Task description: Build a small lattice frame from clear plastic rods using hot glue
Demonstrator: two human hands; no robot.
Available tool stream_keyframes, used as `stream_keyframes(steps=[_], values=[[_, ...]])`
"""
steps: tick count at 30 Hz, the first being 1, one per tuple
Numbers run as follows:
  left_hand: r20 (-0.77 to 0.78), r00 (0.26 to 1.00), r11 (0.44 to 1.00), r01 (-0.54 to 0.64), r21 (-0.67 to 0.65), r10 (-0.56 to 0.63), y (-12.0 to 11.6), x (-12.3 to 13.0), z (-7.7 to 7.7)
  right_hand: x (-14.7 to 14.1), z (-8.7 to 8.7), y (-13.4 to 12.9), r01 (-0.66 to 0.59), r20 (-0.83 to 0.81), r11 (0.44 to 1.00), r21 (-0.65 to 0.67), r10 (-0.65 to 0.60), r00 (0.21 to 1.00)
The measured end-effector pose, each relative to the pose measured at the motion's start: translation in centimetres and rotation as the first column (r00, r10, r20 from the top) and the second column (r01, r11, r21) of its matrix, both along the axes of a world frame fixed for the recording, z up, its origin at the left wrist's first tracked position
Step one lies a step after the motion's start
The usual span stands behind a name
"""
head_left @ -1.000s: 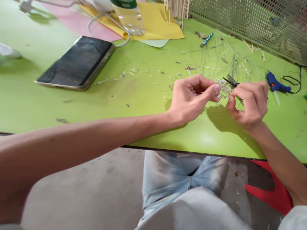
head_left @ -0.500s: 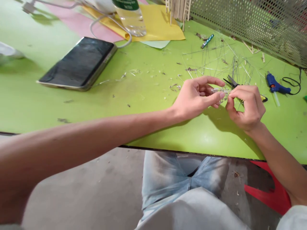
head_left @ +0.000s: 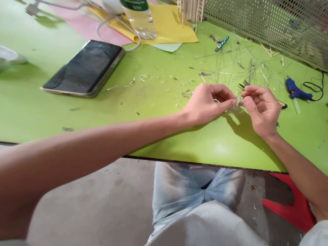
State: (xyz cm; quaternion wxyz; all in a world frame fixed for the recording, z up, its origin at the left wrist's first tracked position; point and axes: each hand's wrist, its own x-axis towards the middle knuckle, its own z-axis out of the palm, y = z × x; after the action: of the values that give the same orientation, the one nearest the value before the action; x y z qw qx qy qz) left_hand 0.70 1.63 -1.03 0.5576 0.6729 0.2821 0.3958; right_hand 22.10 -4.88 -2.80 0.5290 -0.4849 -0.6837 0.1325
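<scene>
My left hand [head_left: 207, 104] and my right hand [head_left: 262, 109] meet above the green tabletop [head_left: 123, 116], with their fingertips almost touching. Pinched in my left fingertips is a small clear lattice of glue strands [head_left: 238, 104], mostly hidden by my fingers. My right thumb and forefinger sit against it, but I cannot tell whether they grip it. Just behind them, the black tips of a pair of scissors [head_left: 243, 84] show, and the rest of the scissors is hidden by my right hand.
Thin glue strands and wooden sticks litter the table behind my hands. A blue hot glue gun [head_left: 294, 93] lies to the right, a black smartphone [head_left: 84, 68] to the left. A water bottle [head_left: 139, 20] stands on yellow paper [head_left: 169, 27] beside a perforated metal screen [head_left: 269, 24].
My right hand has moved up and left, now covering most of the scissors. My left fingers have closed further around the lattice, which shows less than before.
</scene>
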Motion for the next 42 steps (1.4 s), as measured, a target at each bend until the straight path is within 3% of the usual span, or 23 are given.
stream_keyframes(steps=[5, 21, 42], values=[[0.014, 1.0, 1.0, -0.002, 0.007, 0.002, 0.3, 0.2, -0.6, -0.8, -0.3, -0.2, -0.025, -0.069, 0.996, -0.09, 0.019, 0.997], [0.047, 0.999, 0.997, 0.014, 0.078, -0.017, 0.6, 0.4, -1.0, -0.8, -0.4, 0.2, -0.083, -0.14, 0.991, -0.108, 0.067, 0.988], [0.071, 0.996, 0.997, 0.057, -0.058, -0.052, 1.1, 0.3, -0.6, -1.4, -0.3, 0.0, -0.094, -0.157, 0.99, -0.109, 0.076, 0.985]])
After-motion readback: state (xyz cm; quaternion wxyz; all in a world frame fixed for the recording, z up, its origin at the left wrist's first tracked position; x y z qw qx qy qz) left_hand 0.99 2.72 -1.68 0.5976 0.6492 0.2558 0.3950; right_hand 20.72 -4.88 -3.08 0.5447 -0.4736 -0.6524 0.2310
